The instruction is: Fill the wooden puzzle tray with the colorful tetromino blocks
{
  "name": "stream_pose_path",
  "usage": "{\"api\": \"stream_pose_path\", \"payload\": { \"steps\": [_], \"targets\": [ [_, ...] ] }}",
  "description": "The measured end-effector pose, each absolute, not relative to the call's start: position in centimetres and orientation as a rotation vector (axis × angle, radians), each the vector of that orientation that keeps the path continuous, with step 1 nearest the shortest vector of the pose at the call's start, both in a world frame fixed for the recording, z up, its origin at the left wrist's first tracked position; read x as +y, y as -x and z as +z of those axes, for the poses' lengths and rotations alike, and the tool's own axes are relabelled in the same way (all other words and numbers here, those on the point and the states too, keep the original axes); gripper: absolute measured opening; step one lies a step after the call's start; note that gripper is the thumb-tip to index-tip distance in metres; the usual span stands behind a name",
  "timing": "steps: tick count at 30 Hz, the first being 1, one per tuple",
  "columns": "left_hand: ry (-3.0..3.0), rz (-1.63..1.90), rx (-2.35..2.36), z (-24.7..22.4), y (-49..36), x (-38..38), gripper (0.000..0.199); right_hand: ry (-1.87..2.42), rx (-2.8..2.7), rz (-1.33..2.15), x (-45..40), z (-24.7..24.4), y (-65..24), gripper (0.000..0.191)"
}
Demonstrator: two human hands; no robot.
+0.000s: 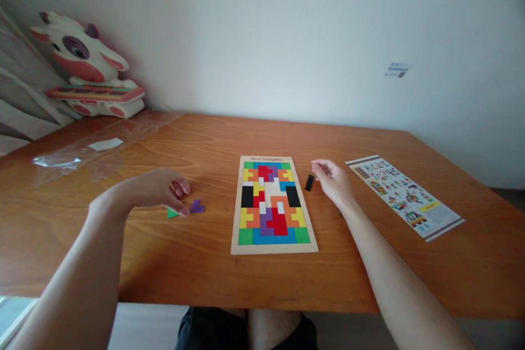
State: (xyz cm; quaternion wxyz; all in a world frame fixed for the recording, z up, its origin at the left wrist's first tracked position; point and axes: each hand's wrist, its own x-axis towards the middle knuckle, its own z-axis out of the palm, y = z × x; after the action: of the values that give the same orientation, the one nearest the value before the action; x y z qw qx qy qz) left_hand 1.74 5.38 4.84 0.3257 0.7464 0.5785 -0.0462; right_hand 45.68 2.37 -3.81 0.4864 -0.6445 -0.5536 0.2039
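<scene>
A wooden tray puzzle (235,229) lies on the table between my hands, filled with colourful block pieces, with a bare pale gap around its middle. On the left, my left hand (158,188) hovers with bent fingers and the thumb apart from them. A green piece (171,214) lies partly hidden under its thumb, and a purple stepped piece (197,206) sits just to the right of the thumb tip. To the right of the tray, my right hand (334,180) has loosely bent fingers, with nothing visible in them. Beside its fingertips a black rectangular piece (309,182) lies on the tabletop.
A printed pattern sheet (406,197) lies on the right of the wooden table (205,268). Clear plastic wrapping (77,158) with a white slip (105,144) spreads over the left. Behind it stands a cow-shaped toy keyboard (94,71), near the wall (262,38).
</scene>
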Motion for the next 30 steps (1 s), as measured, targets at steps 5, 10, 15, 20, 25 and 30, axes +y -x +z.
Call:
{"api": "stream_pose_path", "payload": {
  "steps": [5,10,15,20,25,30],
  "targets": [
    [-1.97,-0.072,1.503,4.4,-1.3,5.2,0.037,1.57,-1.32,0.407,2.7,-4.5,-46.2,0.051],
    [-1.993,-0.052,1.504,4.3,-1.0,5.0,0.042,1.561,-1.309,0.372,3.3,-5.3,-46.7,0.053],
    [-1.957,-0.076,1.472,4.3,-0.1,4.6,0.053,1.56,-1.32,0.359,3.6,-5.6,-47.1,0.052],
    [-1.986,-0.121,1.481,4.6,0.2,4.4,0.043,1.551,-1.346,0.347,3.5,-5.3,-47.0,0.052],
    [-2.116,-0.041,1.459,5.2,-1.9,4.0,0.051,1.545,-1.357,0.331,3.3,-4.9,-46.5,0.05],
    [-2.066,-0.144,1.35,4.4,-3.3,4.8,0.031,1.548,-1.352,0.311,3.5,-5.1,-46.5,0.046]
  ]
}}
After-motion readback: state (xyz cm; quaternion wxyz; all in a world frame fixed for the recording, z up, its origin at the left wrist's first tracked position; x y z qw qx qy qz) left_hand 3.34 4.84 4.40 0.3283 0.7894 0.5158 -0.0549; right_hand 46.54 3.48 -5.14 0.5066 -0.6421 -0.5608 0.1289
